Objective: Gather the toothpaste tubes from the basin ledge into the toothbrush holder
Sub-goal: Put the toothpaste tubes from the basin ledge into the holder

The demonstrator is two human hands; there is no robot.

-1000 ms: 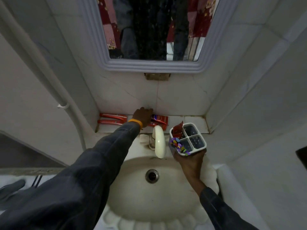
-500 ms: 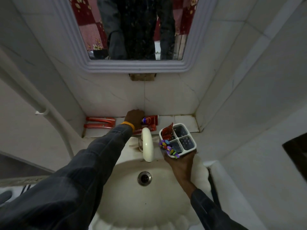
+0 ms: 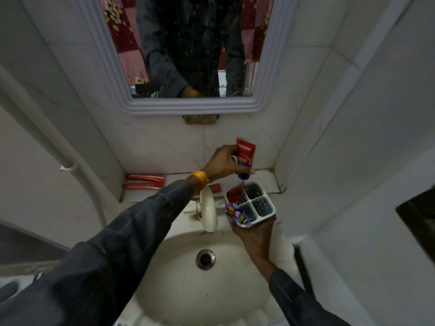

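My left hand [image 3: 223, 162] grips a red toothpaste tube [image 3: 245, 154] with a blue cap, held upright, cap down, just above the holder. My right hand [image 3: 255, 234] holds the white four-compartment toothbrush holder [image 3: 268, 214] from below, over the basin's right rim. One red tube [image 3: 236, 192] stands in its back-left compartment, and a colourful item [image 3: 236, 214] sticks out at its front left. Two red tubes [image 3: 144, 181] lie on the ledge [image 3: 266, 182] at the left. Another red tube [image 3: 215, 187] shows partly behind my wrist.
A white tap [image 3: 208, 208] points forward over the basin [image 3: 188, 285], just left of the holder. A mirror [image 3: 188, 45] hangs above the ledge. A white pipe [image 3: 47, 135] runs down the left wall. Tiled walls close in on the right.
My left hand has lifted a red tube off the ledge and carried it right, to above the holder. The holder in my right hand has stayed about where it was.
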